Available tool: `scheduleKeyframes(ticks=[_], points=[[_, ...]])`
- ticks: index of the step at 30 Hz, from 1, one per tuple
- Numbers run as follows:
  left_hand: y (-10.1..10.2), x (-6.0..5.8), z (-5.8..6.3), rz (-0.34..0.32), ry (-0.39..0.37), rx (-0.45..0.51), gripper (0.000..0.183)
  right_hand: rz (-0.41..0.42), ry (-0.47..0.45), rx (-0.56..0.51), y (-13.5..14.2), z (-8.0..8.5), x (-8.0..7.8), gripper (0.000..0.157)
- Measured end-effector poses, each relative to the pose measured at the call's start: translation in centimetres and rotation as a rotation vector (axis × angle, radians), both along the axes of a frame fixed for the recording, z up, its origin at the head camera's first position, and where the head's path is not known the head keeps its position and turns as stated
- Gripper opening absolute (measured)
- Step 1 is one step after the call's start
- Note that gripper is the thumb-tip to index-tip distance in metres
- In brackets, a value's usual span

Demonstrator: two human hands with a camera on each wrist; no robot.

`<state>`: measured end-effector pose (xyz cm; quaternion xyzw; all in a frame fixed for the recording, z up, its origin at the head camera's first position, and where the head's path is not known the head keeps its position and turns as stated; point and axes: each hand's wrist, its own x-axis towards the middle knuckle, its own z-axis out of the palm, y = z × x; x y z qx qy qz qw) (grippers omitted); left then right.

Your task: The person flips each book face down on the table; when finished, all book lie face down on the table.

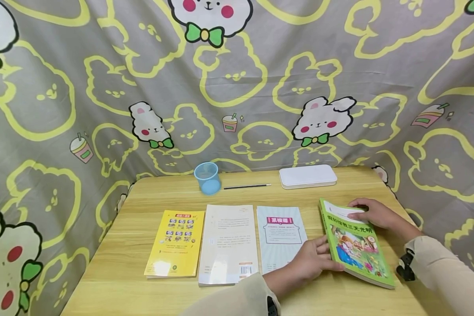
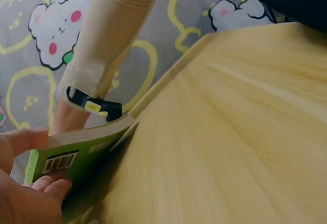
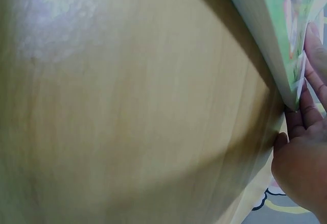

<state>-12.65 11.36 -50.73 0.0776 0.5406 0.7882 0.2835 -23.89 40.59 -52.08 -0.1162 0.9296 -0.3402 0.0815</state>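
A green-bordered paperback book (image 1: 357, 245) with a colourful picture on its cover is at the right of the table, tilted. My left hand (image 1: 311, 260) grips its lower left side, thumb at the front; in the left wrist view the fingers lie against the back cover (image 2: 87, 155), beside a barcode. My right hand (image 1: 373, 213) holds the upper right part, its thumb over the cover. The right wrist view shows that hand's fingers at the book's corner, with the page edges (image 3: 255, 35) above the table. Just left lies a pale blue book (image 1: 280, 245), partly hidden by my left hand.
A cream book (image 1: 228, 245) and a yellow book (image 1: 176, 243) lie in a row to the left. Along the back stand a blue pen cup (image 1: 208, 179), a dark pencil (image 1: 246, 186) and a white case (image 1: 308, 176). Patterned cloth (image 1: 256, 87) hangs behind the wooden table (image 1: 110, 254).
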Motion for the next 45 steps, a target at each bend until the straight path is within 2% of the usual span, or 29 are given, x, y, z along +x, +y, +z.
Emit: scheduleKeyframes(ticks=[9, 15, 28, 35, 45], points=[[-0.1, 0.1, 0.4, -0.001, 0.019, -0.011, 0.085, 0.002, 0.022, 0.005, -0.3, 0.4, 0.2, 0.032], [-0.4, 0.2, 0.6, -0.042, 0.036, 0.014, 0.085, -0.019, 0.012, 0.007, -0.7, 0.6, 0.3, 0.038], [-1.1, 0.3, 2.0, -0.112, 0.201, 0.072, 0.086, 0.033, 0.053, -0.023, -2.2, 1.6, 0.3, 0.045], [-1.1, 0.4, 2.6, -0.115, 0.240, 0.095, 0.085, 0.074, 0.040, -0.077, -2.7, 1.7, 0.3, 0.049], [-1.0, 0.6, 3.0, -0.084, 0.261, 0.124, 0.086, 0.114, 0.082, -0.127, -4.4, 2.6, 0.7, 0.048]])
